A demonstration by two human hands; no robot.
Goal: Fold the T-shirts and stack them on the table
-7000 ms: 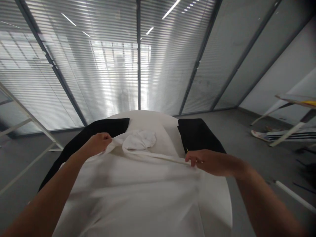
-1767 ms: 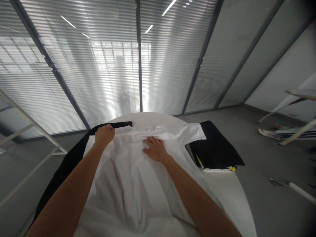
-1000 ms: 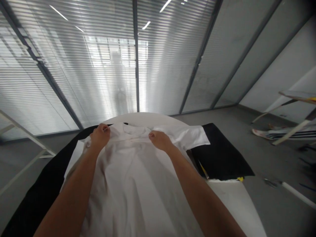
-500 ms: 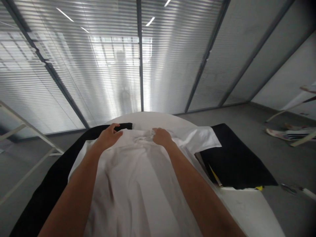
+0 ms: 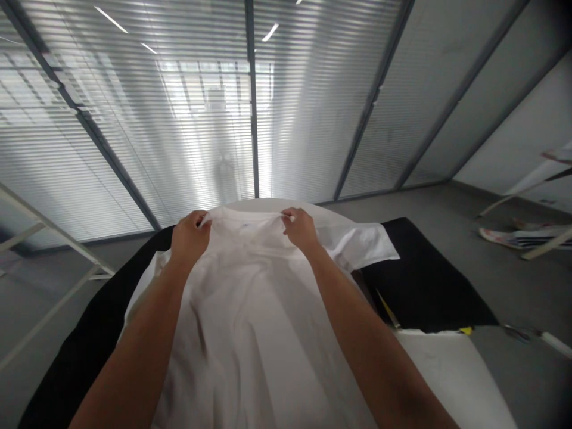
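Note:
A white short-sleeved T-shirt (image 5: 259,310) lies spread in front of me, its neckline at the far end and soft wrinkles running down its body. My left hand (image 5: 191,235) pinches the left side of the neckline. On the other side of the collar, my right hand (image 5: 300,227) is closed on the fabric near the shoulder. Between the hands the neck opening is stretched and slightly raised. The right sleeve lies out flat over a black cloth (image 5: 429,274); the left sleeve is partly behind my forearm.
Under the shirt is a white rounded table or board (image 5: 263,204). More black fabric (image 5: 80,339) hangs along the left. A pale frame (image 5: 53,226) stands at left. Glass panels with blinds (image 5: 187,137) rise ahead. Items with stripes (image 5: 536,235) lie on the floor at right.
Both hands have taken hold of the neckline and lifted it slightly; the collar, bunched before, is now drawn open between them. The left hand's fingers have closed.

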